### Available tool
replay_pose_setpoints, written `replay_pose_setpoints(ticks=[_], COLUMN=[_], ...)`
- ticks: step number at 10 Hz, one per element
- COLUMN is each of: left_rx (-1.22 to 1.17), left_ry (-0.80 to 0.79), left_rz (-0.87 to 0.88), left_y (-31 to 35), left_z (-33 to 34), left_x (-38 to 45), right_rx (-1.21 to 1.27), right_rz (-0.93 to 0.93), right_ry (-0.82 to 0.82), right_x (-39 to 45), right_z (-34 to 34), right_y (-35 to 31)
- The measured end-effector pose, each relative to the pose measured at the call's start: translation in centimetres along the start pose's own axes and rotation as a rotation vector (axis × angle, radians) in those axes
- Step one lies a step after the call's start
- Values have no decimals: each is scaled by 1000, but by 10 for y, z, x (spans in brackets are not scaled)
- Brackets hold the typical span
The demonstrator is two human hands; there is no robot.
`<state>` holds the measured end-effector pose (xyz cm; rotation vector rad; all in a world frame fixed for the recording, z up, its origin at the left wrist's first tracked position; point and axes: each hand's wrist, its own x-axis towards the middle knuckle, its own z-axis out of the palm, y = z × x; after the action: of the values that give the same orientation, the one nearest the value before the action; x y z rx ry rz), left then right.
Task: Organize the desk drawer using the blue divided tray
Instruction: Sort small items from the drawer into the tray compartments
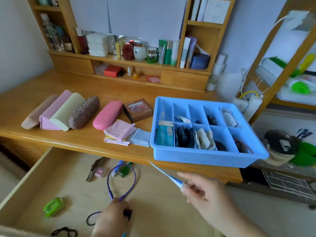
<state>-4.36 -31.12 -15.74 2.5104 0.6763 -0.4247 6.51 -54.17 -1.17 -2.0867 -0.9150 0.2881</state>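
Observation:
The blue divided tray (201,155) sits on the desk's right front corner, several compartments holding small items. Below it the wooden drawer (22,183) stands pulled out. My right hand (203,194) pinches a white-and-blue thermometer (166,176), its thin tip pointing up-left toward the tray's front wall. My left hand (112,216) is low in the drawer, gripping a purple cable (122,181) that loops upward, with something small and dark under the fingers.
In the drawer lie a green clip (53,206), pliers (94,169), a pink case (100,172), a green bottle (124,171) and black hair ties (64,232). On the desk stand glasses cases (107,115), folded cloths (119,132) and a brown box (137,110).

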Motion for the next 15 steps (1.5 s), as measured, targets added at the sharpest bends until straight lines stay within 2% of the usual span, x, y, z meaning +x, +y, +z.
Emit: replay_pose_setpoints(ticks=[1, 2, 3, 4, 5, 6, 7, 8, 9, 10, 11, 12, 13, 14, 15], left_rx=[27, 11, -15, 118, 166, 155, 79, -94, -101, -91, -73, -208, -376, -478, -551], left_ry=[-2, -6, -11, -4, -34, 15, -52, -22, -7, 20, 64, 234, 355, 451, 411], left_rz=[14, 38, 78, 231, 304, 301, 169, -52, -38, -21, 4, -74, -188, -252, -302], left_y=[0, -2, -10, -21, -25, -25, -18, -8, -9, -12, -16, -21, -26, -33, -38], left_z=[-1, -2, 5, 15, 16, 16, 8, 1, -1, -4, -9, -13, -20, -24, -24], left_x=[4, 9, 13, 16, 19, 23, 23, 21, 6, 0, 0, 1, 1, 2, 2], right_rx=[49, -89, -260, -462, -559, -573, -552, -467, -383, -341, -295, -281, -226, -222, -396], right_rz=[-66, 73, 273, 365, 362, 322, 249, 133, -34, -313, -437, -261, 124, 412, 475], right_ry=[308, 440, 368, 229, 179, 200, 54, 95, 365, 449, 226, -131, -391, -437, -531], right_x=[26, 86, 149, 193, 215, 217, 210, 195, 166, 118, 64, 29, 20, 30, 43], right_z=[-44, -81, -91, -79, -62, -50, -41, -42, -45, -27, 16, 71, 124, 174, 214], right_y=[-20, -16, -1, 13, 25, 29, 28, 29, 19, 1, -6, 9, 27, 35, 34])
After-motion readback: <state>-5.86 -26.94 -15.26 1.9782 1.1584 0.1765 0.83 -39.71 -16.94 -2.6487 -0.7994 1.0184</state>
